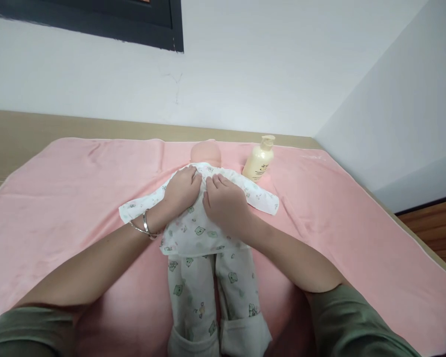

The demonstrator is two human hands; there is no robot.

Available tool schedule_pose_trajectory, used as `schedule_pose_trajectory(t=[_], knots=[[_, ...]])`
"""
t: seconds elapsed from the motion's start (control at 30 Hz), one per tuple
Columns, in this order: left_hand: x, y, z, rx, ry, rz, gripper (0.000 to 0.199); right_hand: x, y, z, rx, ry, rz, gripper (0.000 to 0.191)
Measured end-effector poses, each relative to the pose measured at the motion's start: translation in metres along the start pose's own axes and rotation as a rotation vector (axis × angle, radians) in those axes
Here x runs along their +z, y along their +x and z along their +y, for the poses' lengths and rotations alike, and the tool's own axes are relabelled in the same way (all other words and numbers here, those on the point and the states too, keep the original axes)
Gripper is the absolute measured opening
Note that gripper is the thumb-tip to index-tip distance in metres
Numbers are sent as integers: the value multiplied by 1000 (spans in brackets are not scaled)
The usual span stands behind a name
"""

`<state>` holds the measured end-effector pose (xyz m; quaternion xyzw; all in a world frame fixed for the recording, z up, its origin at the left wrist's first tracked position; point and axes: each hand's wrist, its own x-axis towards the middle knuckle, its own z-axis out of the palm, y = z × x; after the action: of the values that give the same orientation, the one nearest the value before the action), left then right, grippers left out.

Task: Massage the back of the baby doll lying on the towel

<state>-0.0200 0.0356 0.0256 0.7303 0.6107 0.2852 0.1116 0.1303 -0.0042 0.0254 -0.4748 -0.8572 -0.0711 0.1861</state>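
A baby doll (205, 152) lies stretched out, its bald head at the far end and its face not showing. It wears a white printed shirt (198, 230) with long sleeves spread to both sides, and matching trousers (193, 292). My left hand (184, 188), with bracelets at the wrist, rests on the upper left of the shirt, fingers laid along the cloth. Opposite it, my right hand (226, 203) lies on the upper right, fingers together and slightly bent over the fabric. Both sets of fingertips touch the shirt just below the doll's head.
A pale yellow pump bottle (259, 161) stands beside the doll's right-hand sleeve. Beneath everything is a pink blanket (78, 183), spread over a light wooden surface (18, 131). A white wall (245, 74) rises behind, with a dark frame (141, 29) at upper left.
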Motion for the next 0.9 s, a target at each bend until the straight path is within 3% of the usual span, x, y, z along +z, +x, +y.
schedule_pose_trajectory(t=[0.1, 0.23, 0.33, 0.5, 0.6, 0.73, 0.9], knots=[[4, -6, 1, 75, 83, 50, 28, 1, 4, 2, 50, 43, -10, 46], [12, -24, 9, 245, 195, 136, 31, 7, 24, 23, 123, 149, -94, 55], [15, -31, 13, 287, 183, 176, 39, 11, 35, 36, 135, 183, -131, 61], [12, -17, 5, 83, 70, 74, 43, 8, 31, 30, 95, 120, -91, 56], [15, -10, -2, -21, -18, 95, 48, 3, 20, 17, 76, 1, -59, 55], [21, -11, -5, -28, -54, 154, 54, -1, 10, 7, 22, -76, -26, 49], [23, -13, -5, -27, -63, 165, 55, 2, 23, 21, 78, 114, -92, 49]])
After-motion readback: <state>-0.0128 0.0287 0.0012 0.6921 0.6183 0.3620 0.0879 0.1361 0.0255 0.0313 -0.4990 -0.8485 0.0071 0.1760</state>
